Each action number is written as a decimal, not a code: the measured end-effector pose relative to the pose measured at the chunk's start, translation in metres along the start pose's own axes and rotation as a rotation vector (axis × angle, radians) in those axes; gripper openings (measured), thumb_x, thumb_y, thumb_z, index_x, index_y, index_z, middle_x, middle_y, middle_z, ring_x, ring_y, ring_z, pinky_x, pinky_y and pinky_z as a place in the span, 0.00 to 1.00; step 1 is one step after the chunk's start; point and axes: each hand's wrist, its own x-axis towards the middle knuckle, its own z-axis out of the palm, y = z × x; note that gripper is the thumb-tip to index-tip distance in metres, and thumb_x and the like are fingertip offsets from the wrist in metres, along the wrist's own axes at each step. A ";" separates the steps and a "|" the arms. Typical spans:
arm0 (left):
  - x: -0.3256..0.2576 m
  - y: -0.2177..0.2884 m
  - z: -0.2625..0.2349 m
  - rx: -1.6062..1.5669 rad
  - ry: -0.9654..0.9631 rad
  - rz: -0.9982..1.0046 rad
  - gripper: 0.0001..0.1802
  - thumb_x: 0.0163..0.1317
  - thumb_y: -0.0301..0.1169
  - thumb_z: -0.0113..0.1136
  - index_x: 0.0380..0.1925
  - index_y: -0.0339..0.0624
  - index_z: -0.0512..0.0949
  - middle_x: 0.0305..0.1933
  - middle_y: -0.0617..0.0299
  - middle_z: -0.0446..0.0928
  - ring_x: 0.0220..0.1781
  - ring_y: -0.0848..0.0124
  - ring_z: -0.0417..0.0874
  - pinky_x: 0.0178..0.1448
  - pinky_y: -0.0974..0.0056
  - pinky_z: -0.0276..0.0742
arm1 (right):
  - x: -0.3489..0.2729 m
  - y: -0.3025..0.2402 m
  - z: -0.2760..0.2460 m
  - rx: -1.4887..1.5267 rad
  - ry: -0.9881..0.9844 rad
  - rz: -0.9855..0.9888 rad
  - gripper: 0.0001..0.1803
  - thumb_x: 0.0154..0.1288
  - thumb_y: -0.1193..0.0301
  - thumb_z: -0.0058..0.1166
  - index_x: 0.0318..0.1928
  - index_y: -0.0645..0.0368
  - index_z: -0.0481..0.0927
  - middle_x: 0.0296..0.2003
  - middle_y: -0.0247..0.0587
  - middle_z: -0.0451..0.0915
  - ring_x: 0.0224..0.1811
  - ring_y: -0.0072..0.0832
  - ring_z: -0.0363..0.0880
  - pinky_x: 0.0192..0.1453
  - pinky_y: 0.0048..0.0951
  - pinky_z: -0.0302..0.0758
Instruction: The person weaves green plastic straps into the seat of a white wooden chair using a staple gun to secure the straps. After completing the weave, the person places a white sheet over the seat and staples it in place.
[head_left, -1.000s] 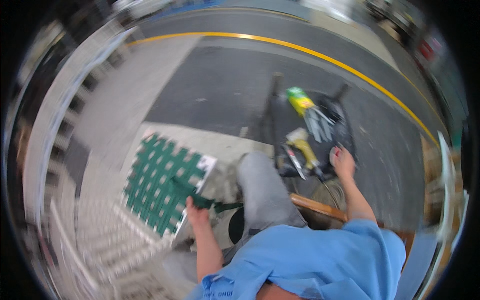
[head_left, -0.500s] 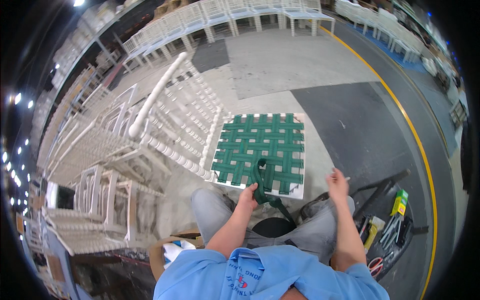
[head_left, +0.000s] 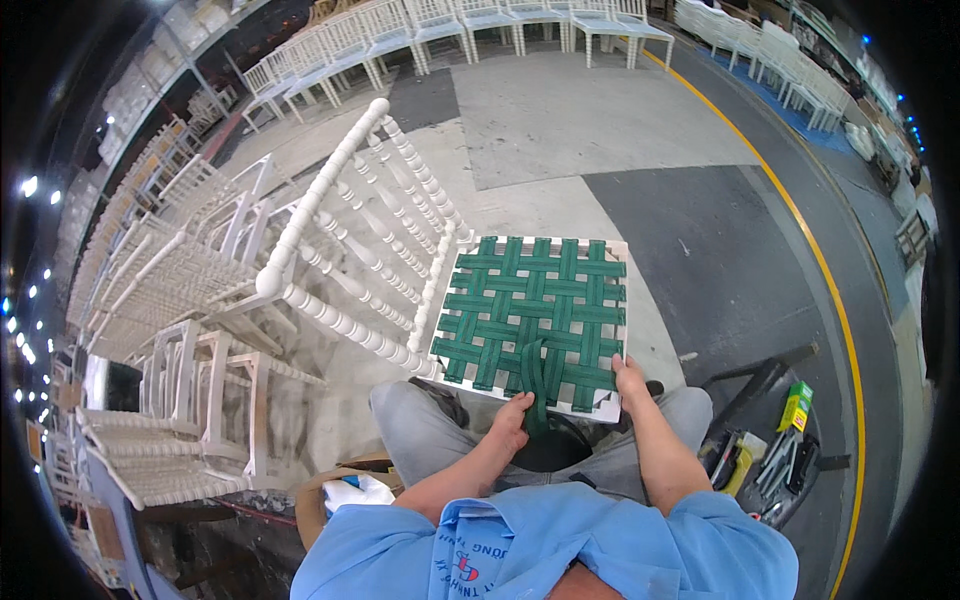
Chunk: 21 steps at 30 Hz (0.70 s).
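A white chair with turned spindles (head_left: 345, 185) stands before me, its back to the left. Green webbing (head_left: 540, 300) is woven across its seat frame (head_left: 445, 367). One loose webbing strap (head_left: 536, 372) forms a loop near the front edge and hangs over it. My left hand (head_left: 510, 418) is closed at that edge, its fingertips against the strap; the curled fingers are partly hidden. My right hand (head_left: 629, 382) grips the near right corner of the seat frame, thumb on top and other fingers out of sight below.
On my right, a black stool (head_left: 765, 470) carries hand tools (head_left: 780, 462) and a green-yellow box (head_left: 797, 406). More white chairs (head_left: 190, 270) crowd the left. A cardboard box (head_left: 315, 510) sits by my left side. Further chairs (head_left: 440, 30) line the far floor.
My right hand has come from the open space at the right onto the seat corner. The seat has shifted slightly right, and the strap's loop now stands nearer the front edge.
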 end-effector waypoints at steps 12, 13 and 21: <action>-0.077 0.068 0.092 -0.022 -0.360 0.204 0.14 0.76 0.29 0.40 0.57 0.35 0.68 0.56 0.52 0.77 0.55 0.58 0.81 0.62 0.50 0.79 | -0.096 -0.057 0.060 0.127 -0.427 -0.131 0.26 0.76 0.49 0.46 0.51 0.61 0.81 0.42 0.37 0.81 0.44 0.27 0.78 0.52 0.35 0.74; -0.083 0.079 0.105 -0.031 -0.385 0.229 0.14 0.76 0.28 0.41 0.57 0.36 0.68 0.56 0.52 0.77 0.55 0.58 0.81 0.62 0.50 0.79 | -0.110 -0.060 0.069 0.153 -0.444 -0.136 0.21 0.76 0.54 0.50 0.47 0.61 0.81 0.36 0.32 0.81 0.40 0.23 0.77 0.48 0.30 0.75; -0.069 0.160 0.129 -0.004 -0.512 0.384 0.10 0.71 0.24 0.52 0.51 0.38 0.73 0.51 0.56 0.79 0.52 0.61 0.82 0.60 0.52 0.80 | -0.167 -0.122 0.024 -0.039 -0.640 -0.101 0.10 0.73 0.67 0.55 0.35 0.60 0.77 0.23 0.29 0.77 0.20 0.17 0.74 0.24 0.21 0.71</action>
